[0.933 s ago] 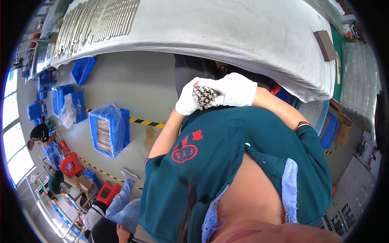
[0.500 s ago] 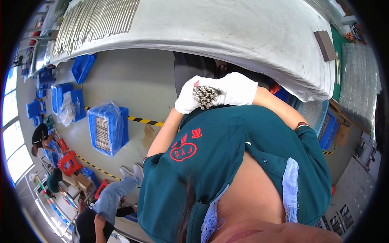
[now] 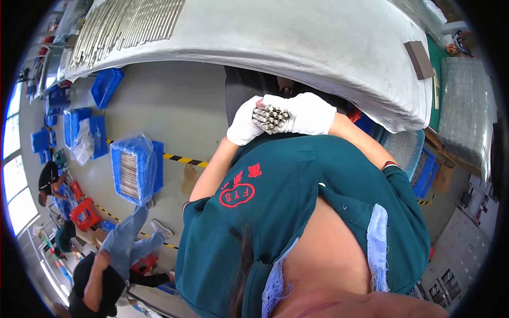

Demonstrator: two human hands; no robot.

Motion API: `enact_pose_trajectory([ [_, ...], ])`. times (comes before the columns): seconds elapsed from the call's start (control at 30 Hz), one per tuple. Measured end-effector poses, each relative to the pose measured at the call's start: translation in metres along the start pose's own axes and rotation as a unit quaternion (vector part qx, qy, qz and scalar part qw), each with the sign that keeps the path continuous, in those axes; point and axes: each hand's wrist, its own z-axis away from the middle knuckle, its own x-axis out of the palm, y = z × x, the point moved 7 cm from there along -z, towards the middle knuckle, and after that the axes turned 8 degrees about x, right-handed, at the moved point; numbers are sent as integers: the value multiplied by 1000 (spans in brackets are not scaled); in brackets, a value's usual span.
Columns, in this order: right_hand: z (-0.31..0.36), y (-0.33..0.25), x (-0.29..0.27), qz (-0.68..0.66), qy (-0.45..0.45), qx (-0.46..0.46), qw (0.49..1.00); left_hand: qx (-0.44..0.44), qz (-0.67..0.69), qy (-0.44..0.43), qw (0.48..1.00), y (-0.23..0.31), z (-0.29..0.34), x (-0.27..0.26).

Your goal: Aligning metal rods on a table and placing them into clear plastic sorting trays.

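Close in front of my body, below the near edge of the table, both hands in white gloves are closed around one bundle of thin shiny metal rods (image 3: 271, 118). The rod ends face up toward me, packed together; their lengths are hidden behind the gloves. My left hand (image 3: 243, 124) wraps the bundle from the left, a bare fingertip showing at its top. On the other side my right hand (image 3: 308, 113) grips it, with its fingers mostly out of sight. Many similar rods (image 3: 130, 24) lie side by side on the white-covered table (image 3: 275, 34) at the far left.
A dark grey block (image 3: 419, 60) lies at the table's right end, near stacked clear plastic trays (image 3: 466, 95). Left on the floor, a blue crate (image 3: 132, 172) lined with plastic holds more rods. Beyond are other blue crates (image 3: 85, 132). A co-worker (image 3: 98, 281) is at lower left.
The bundle has tilted in my hands: its rod ends now sit higher and closer together between the gloves. The co-worker at lower left has changed position, legs now apart.
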Motion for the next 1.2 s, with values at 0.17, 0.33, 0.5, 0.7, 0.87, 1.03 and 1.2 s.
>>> enact_pose_trajectory([
  [0.17, 0, 11, 8, 122, -12, 21, 992, -24, -45, 15, 999, -25, 1, 7],
  [0.33, -2, 6, 0, 53, 2, 50, 997, 137, -50, 92, 985, 9, 5, 17],
  [0.5, -6, -23, -17, -65, 10, 74, 995, -68, -35, 76, 994, 2, 25, 5],
  [0.7, 0, -57, -83, -48, 112, 37, 992, 73, -72, 63, 993, 71, -24, -15],
  [0.87, 32, -91, -180, -89, 327, -42, 940, 299, -161, 120, 933, 187, -100, -22],
  [1.03, 6, -61, -220, -69, 349, -4, 935, 211, -86, 96, 969, 179, -173, -18],
  [1.2, -22, -22, -212, -21, 352, 25, 935, 312, -188, 115, 924, 140, -193, -18],
])
